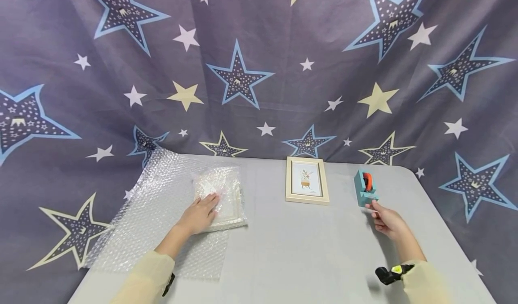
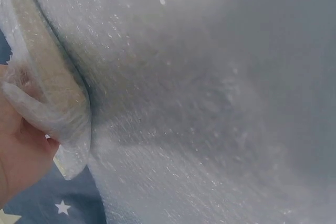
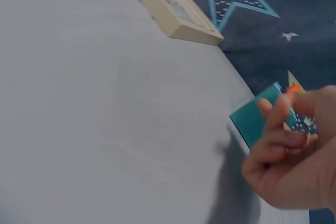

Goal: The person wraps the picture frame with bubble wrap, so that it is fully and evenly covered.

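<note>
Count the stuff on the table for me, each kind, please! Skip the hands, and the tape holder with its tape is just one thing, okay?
Unwrapped picture frame: 1
Bubble-wrapped bundle: 1
Loose bubble wrap sheet: 1
Tape holder: 1
Total: 4

Open desk (image 1: 291, 250) up the middle, frame (image 1: 306, 180) at back edge, tape dispenser (image 1: 359, 188) toward back right corner, bubble wrap (image 1: 139, 221) (packet (image 1: 228, 196) atop) over left edge

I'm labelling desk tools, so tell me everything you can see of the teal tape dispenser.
The tape dispenser is boxy, teal and plastic-looking, with an orange ring showing on top. It sits upright on the pale table, right of the framed picture. The right hand is at its near end, seemingly pinching tape; contact with the body is unclear.
</note>
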Demonstrator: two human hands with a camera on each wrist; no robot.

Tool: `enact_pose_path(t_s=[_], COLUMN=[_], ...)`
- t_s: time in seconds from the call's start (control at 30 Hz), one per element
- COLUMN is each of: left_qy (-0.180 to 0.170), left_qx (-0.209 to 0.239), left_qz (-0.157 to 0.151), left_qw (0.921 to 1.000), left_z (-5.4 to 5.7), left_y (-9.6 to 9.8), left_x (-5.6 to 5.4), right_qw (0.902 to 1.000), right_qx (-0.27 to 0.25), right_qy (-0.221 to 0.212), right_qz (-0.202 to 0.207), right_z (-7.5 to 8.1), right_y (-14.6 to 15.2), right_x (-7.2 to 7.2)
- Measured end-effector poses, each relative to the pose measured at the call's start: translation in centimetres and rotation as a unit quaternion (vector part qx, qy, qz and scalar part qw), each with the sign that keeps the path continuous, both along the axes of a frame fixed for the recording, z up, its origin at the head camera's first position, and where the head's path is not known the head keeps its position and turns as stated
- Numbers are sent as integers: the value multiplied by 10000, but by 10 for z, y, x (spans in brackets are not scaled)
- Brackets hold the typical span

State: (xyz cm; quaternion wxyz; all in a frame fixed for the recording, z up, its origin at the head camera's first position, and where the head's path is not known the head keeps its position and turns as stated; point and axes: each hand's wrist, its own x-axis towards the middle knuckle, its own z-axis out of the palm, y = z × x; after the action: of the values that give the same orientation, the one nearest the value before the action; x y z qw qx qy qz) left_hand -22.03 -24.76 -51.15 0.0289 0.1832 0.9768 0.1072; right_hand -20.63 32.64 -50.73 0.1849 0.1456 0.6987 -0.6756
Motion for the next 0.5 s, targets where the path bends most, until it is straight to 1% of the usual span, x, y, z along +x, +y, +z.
enact_pose_path(t_s=[0.07,0.1,0.13,0.23,0.3,0.5], left_qy=[-31,-27,-48,-74,-64,-54], left_qx=[23,17,17,16,15,24], left_qz=[2,-7,1,23,34,42], left_qw=[10000,10000,10000,10000,10000,10000], left_z=[1,2,2,4,4,5], left_y=[1,1,2,2,3,3], left_x=[0,1,1,2,3,4], right_qw=[9970,9926,9872,9657,9551,9459], right_qx=[677,1072,1400,2272,2573,2730], right_qy=[-113,-168,-204,-271,-289,-260], right_qz=[-352,-553,-733,-1227,-1442,-1735], right_z=[0,0,1,3,4,5], right_y=[-5,-8,-10,-18,-21,-28], right_x=[-1,-1,-1,-3,-4,-5])
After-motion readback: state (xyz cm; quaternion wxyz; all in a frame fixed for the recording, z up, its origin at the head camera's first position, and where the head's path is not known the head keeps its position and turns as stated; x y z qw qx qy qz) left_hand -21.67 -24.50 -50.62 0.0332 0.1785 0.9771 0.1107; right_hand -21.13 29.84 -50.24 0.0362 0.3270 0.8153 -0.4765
